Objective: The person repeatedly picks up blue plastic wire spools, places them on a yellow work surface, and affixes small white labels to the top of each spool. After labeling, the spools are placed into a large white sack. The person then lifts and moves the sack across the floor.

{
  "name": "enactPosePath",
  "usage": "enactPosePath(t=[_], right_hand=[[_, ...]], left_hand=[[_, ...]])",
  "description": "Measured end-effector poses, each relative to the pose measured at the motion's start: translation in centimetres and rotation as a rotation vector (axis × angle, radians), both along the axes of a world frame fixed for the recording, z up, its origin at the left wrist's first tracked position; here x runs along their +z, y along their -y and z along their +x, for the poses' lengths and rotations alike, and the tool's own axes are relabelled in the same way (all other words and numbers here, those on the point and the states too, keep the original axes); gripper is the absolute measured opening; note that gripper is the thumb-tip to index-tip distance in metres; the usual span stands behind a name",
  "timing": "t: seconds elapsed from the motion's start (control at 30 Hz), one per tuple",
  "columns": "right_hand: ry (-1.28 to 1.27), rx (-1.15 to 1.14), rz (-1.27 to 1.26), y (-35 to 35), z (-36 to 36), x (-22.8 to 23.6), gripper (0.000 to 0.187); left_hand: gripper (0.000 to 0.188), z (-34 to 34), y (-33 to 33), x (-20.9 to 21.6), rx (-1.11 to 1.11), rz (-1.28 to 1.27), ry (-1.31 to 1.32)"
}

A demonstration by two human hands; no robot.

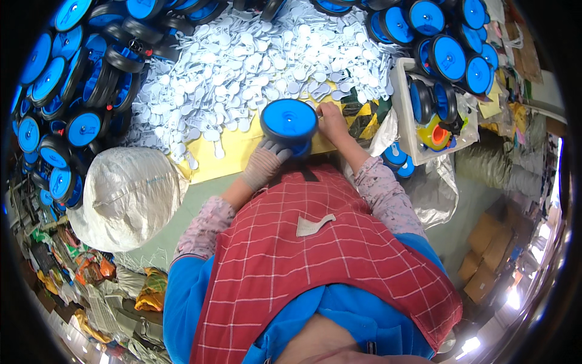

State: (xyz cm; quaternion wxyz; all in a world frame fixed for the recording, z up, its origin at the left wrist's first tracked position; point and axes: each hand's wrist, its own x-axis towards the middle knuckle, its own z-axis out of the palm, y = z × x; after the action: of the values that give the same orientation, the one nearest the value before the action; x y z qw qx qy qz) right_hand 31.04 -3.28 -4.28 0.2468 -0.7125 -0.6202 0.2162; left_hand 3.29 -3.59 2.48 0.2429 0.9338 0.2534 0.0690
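Blue wheel [288,119] with a black tyre: it sits between the two hands, in front of the person's red checked apron [327,242] and over the near edge of a yellow sheet [212,150]. Its flat blue face is turned up, and more blue shows beneath it on the near side.

To the right stands a white bin [402,108]. In it are blue wheels with black tyres [445,102], a yellow and orange part with a round opening [436,134], and some clear plastic. Just below the bin hangs a pale plastic bag [439,189], with loose blue discs [397,155] beside it; whether these lie inside the bag cannot be told. On the left, a white woven sack [130,197] bulges, its contents hidden.

The left hand [265,162], in a pale glove, is clamped on the wheel at its lower left, fingers against the tyre's edge. The right hand [331,123], bare, is at the wheel's right side with its fingers bent together; whether they grip it cannot be told. Beyond both hands spreads a heap of pale grey plastic pieces [242,67], flanked by piled wheels [83,128].
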Motion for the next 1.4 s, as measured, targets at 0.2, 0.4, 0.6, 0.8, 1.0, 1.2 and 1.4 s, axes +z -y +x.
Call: enactPosePath(t=[0.2, 0.4, 0.6, 0.8, 1.0, 1.2, 1.4], right_hand=[[-0.641, -0.457, -0.45, 1.4, 0.3, 2.4, 0.05], [0.109, 0.139, -0.026, 2.1, 2.7, 4.2, 0.038], [0.059, 0.343, -0.012, 2.0, 4.0, 2.5, 0.03], [-0.104, -0.206, 0.079, 5.5, 0.5, 9.7, 0.034], [0.113, 0.23, 0.421, 4.5, -8.4, 10.4, 0.025], [0.131, 0.003, 0.23, 2.6, -8.4, 10.7, 0.058], [-0.076, 0.104, -0.341, -1.7, -5.8, 12.0, 0.071]], left_hand=[[0.038, 0.8, 0.6, -5.2, 0.048, 0.046, -0.043], [0.043, -2.3, 1.2, -2.4, 0.673, -0.585, 0.375], [0.05, 1.8, -4.0, 0.8, 0.69, -0.774, 0.369], [0.052, 1.7, -3.2, 1.2, 0.7, -1.433, 0.534], [0.05, 2.4, -3.5, 0.0, 0.561, -1.774, 0.76], [0.051, 1.5, -2.9, -1.2, 0.504, -1.449, 0.639], [0.054, 1.8, -4.6, 0.0, 0.515, -1.425, 0.449]])
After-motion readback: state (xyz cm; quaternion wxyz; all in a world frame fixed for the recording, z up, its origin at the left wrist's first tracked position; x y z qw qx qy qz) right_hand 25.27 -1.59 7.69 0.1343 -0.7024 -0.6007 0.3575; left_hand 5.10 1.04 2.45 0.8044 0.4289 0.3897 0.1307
